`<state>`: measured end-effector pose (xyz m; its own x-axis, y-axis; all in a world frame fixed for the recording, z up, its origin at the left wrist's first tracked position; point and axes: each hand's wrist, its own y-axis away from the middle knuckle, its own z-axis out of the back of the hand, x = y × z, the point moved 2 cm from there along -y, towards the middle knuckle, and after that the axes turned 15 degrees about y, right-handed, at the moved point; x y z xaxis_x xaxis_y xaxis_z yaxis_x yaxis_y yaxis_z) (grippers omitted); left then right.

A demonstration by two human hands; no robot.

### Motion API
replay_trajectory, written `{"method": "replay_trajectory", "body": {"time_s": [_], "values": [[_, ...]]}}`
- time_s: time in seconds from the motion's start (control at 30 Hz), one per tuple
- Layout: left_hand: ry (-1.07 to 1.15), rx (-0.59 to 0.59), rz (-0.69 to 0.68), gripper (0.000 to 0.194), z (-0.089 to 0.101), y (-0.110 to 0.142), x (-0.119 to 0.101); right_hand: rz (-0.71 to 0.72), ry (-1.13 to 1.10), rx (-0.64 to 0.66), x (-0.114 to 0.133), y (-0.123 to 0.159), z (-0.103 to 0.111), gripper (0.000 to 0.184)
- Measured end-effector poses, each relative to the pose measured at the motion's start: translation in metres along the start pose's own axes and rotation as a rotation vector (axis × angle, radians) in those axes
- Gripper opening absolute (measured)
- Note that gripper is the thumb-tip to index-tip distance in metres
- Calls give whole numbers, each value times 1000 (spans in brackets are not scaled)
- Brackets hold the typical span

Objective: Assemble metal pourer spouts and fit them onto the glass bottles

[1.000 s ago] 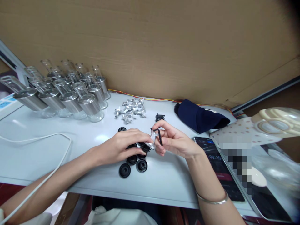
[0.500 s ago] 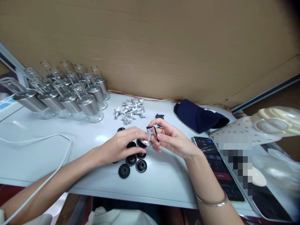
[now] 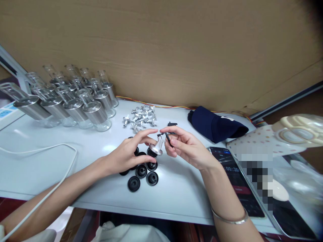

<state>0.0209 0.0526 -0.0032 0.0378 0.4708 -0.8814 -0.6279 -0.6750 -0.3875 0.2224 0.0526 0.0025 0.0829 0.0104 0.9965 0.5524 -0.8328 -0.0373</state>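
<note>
The left hand (image 3: 132, 152), thumb and forefinger apart, framed a silver spout (image 3: 158, 146) above black stoppers (image 3: 134, 184) on the tabletop (image 3: 183, 196), though whether its other fingers gripped it could not be told, while the right hand (image 3: 190, 149) had its fingers clamped on a black lever (image 3: 168, 139) beside the spout.
</note>
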Motion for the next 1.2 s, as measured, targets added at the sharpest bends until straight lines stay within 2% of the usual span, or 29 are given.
{"method": "replay_trajectory", "body": {"time_s": [0.1, 0.3, 0.7, 0.97, 1.2], "values": [[-3, 9, 15, 66, 0, -1, 0, 11, -2, -4, 0, -1, 1, 28], [-63, -2, -53, 67, 1, -1, 1, 27, 108, 6, -2, -2, 1, 27], [-76, 8, -20, 68, 2, 0, 2, 25, 49, -89, 0, -3, 1, 30], [-203, 10, -159, 72, -1, -3, 0, -10, 120, -106, 1, -4, 2, 32], [-158, 7, -90, 70, -1, -4, -2, -18, 126, -86, -3, -3, 3, 27]]}}
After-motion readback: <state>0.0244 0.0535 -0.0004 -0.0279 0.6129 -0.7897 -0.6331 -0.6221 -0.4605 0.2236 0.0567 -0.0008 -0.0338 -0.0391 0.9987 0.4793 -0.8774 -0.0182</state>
